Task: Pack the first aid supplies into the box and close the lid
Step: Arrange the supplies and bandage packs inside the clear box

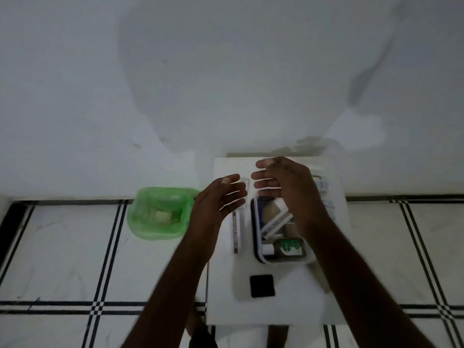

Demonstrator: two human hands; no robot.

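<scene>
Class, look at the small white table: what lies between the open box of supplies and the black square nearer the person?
In the head view, only bare white table lies between the box and the black square.

The right hand (283,187) covers the far end of the box (258,237), hiding what lies beneath it. Small items (324,187) at the surface's (226,297) right side are half hidden and blurred. The green container's (158,213) contents are unreadable. Both forearms run off the bottom edge.

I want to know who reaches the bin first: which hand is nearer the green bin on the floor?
Left. The left hand hovers open just right of the green bin; the right hand is farther off, above the box.
</scene>
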